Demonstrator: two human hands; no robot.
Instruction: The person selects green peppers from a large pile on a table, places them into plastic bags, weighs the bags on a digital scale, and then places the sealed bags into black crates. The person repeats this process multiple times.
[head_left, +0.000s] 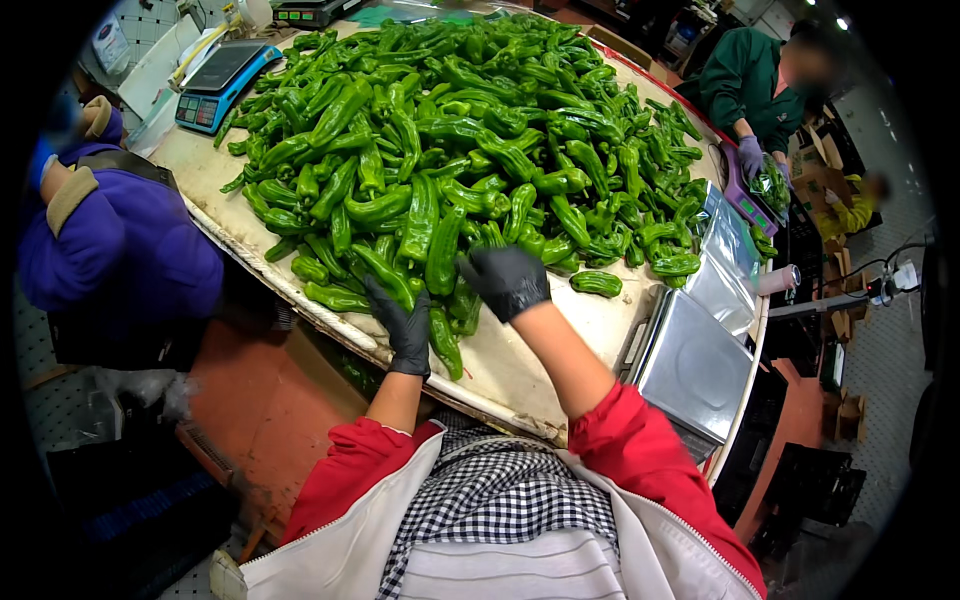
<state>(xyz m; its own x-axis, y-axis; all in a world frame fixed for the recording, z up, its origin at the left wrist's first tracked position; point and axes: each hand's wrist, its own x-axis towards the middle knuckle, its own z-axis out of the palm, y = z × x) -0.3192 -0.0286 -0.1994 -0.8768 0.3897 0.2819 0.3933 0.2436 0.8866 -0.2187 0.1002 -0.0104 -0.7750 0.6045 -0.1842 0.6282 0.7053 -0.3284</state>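
A large heap of glossy green peppers (450, 135) covers most of the table in front of me. My left hand (405, 330), in a black glove, is at the heap's near edge. Its thumb and fingers are around the lower end of a long green pepper (381, 271). Just to the right, my right hand (506, 281), also black-gloved, reaches into the near peppers with fingers curled and slightly blurred. Whether it grips one is hidden. Between the hands a pepper (445, 345) points toward the table's front edge.
A steel-topped scale (697, 367) stands at right, beside clear plastic bags (724, 262). Far left is a blue scale (225, 82). A person in purple (127, 232) is at left; another in green (742, 79) handles bagged peppers (770, 187) at a purple scale (742, 202).
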